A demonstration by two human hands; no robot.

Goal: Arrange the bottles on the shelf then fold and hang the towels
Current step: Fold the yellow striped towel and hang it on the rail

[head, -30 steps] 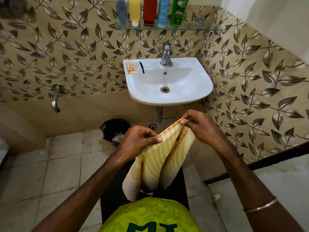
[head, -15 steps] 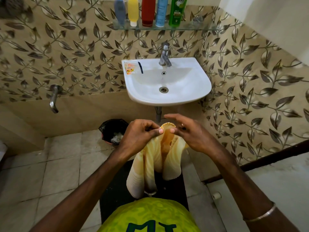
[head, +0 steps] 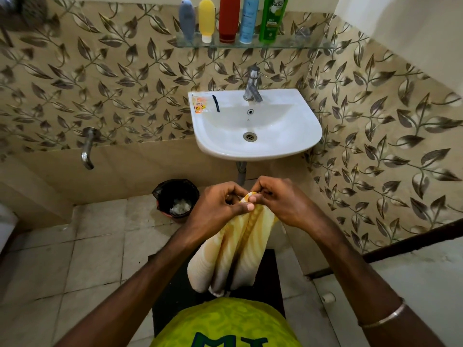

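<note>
hands: left hand [head: 220, 206], right hand [head: 283, 201] together, pinching towel [head: 233, 251] | bin [head: 176, 196]: white scraps | shelf [head: 288, 43]: five bottles [head: 229, 20]

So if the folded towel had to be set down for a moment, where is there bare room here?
The white sink's rim right of the chrome tap is bare; its left corner holds an orange sachet and a dark stick. The glass shelf is free right of the green bottle, crowded leftward. Both hands grip the yellow striped towel.
</note>
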